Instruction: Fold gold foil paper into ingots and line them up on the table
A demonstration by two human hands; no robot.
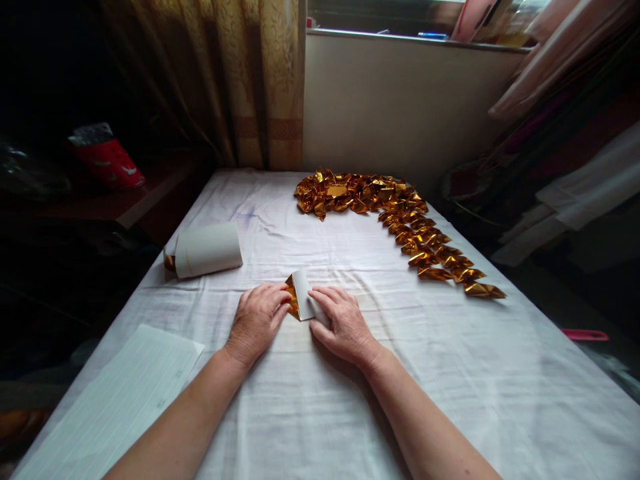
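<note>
Left hand (257,317) pinches the foil (301,295) by its gold edge on the cloth (300,407), right hand (345,325), thumb spread, touches its pale side, and it looks light, crisp, easily creased, best held by edges

One head-worn camera supplies the view. It looks from above the near side of the table (300,413), facing forward and down. The left hand (257,317) and right hand (343,325) lie near mid-frame at close range; the curtain (273,80) and wall (390,107) stand farther off, in the upper frame.
</note>
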